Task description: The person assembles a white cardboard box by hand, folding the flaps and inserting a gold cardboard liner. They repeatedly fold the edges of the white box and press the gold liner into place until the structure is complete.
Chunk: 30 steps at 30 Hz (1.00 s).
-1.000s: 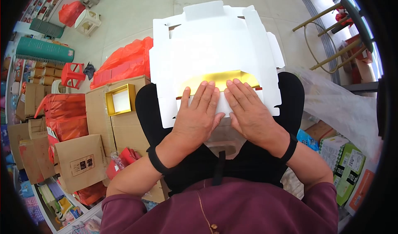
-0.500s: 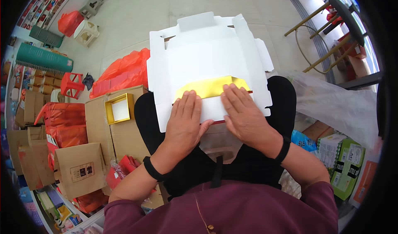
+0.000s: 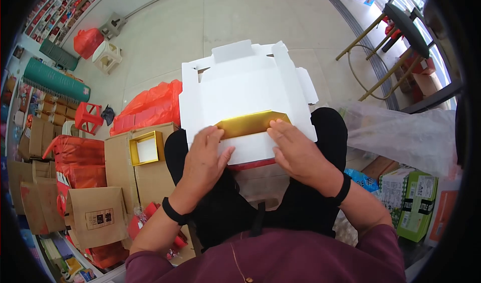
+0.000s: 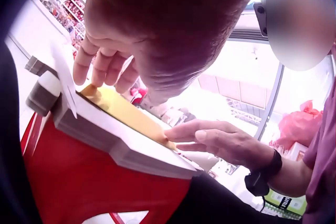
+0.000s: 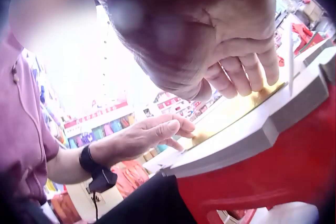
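Observation:
A white cut-out cardboard box blank [image 3: 245, 90] lies spread over the person's lap, atop thick flat layers of white board [image 4: 142, 153] on a red stool [image 4: 89, 166]. Along its near side a gold panel [image 3: 250, 124] is folded up, with a white strip in front of it. The left hand [image 3: 200, 155] touches the panel's left end with its fingertips, thumb held apart. At the right end, the fingers of the right hand [image 3: 303, 150] rest bent over the gold edge, and that thumb is apart too. Both hands appear above the panel in the wrist views.
On the left, a small gold-rimmed box [image 3: 146, 148] lies on a large carton [image 3: 120, 162]. Red plastic bags [image 3: 150, 105] and a brown paper bag [image 3: 98, 215] are near it. Clear plastic sheeting [image 3: 391, 137] and a green box [image 3: 418, 203] lie on the right, a tall stool [image 3: 401, 32] beyond.
Both hands lay flat and pressed across the gold panel. They have moved to its ends, and the panel now stands up more. In the head view the white blank sits lower.

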Tool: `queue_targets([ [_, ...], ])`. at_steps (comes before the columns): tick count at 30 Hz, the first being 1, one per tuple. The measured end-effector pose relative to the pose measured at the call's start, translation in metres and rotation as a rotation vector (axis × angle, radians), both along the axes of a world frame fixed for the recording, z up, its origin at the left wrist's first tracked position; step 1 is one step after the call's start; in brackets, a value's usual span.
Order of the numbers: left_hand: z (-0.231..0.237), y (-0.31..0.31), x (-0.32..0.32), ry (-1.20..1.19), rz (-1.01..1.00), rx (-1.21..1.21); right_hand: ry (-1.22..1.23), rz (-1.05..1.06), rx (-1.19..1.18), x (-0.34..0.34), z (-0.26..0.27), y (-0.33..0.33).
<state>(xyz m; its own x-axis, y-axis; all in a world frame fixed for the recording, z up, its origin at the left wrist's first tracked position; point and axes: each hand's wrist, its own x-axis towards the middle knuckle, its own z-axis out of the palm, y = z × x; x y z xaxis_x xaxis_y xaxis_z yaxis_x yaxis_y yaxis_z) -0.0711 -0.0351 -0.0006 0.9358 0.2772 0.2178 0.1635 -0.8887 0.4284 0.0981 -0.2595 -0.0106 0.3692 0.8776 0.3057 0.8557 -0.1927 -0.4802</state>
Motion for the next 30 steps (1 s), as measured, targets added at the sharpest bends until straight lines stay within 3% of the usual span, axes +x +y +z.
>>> queue_targets([
  [2,0.004,0.008,0.009,-0.112,0.064,-0.071,0.159,-0.086,0.076,0.007,0.018,-0.009],
  [5,0.002,0.017,0.021,-0.287,0.192,-0.219,0.008,-0.254,0.199,0.037,0.023,-0.026],
  [6,0.001,0.022,0.026,-0.242,0.192,-0.431,0.013,-0.323,0.195,0.050,0.018,-0.032],
  [8,-0.007,0.031,0.030,-0.135,0.179,-0.854,0.330,-0.378,0.160,0.077,-0.008,-0.044],
  [9,-0.009,0.030,0.032,-0.044,0.221,-0.945,0.489,-0.402,0.142,0.085,-0.009,-0.044],
  [12,-0.004,0.026,0.031,0.044,0.218,-0.996,0.983,-0.438,0.024,0.098,-0.004,-0.047],
  [14,0.005,0.023,0.025,0.138,0.169,-1.047,1.114,-0.350,0.042,0.097,0.000,-0.044],
  [16,0.000,0.022,0.015,0.159,0.018,-0.940,1.162,-0.296,0.047,0.093,0.005,-0.037],
  [19,-0.015,0.015,0.001,0.129,-0.293,-0.565,1.085,-0.248,0.047,0.088,0.004,-0.025],
  [22,-0.028,0.000,-0.009,0.084,-0.353,-0.371,1.028,-0.185,0.062,0.086,-0.001,-0.011],
  [25,-0.030,-0.003,-0.012,0.063,-0.351,-0.359,1.088,-0.214,0.066,0.071,0.008,0.010],
  [28,-0.022,-0.003,-0.018,0.027,-0.336,-0.290,0.871,-0.220,-0.037,0.067,-0.009,0.023],
  [29,-0.017,-0.003,-0.020,0.009,-0.328,-0.261,0.696,-0.218,-0.063,0.065,-0.012,0.025],
  [30,-0.009,-0.001,-0.023,-0.071,-0.190,-0.251,0.661,-0.226,-0.076,0.062,-0.009,0.028],
])
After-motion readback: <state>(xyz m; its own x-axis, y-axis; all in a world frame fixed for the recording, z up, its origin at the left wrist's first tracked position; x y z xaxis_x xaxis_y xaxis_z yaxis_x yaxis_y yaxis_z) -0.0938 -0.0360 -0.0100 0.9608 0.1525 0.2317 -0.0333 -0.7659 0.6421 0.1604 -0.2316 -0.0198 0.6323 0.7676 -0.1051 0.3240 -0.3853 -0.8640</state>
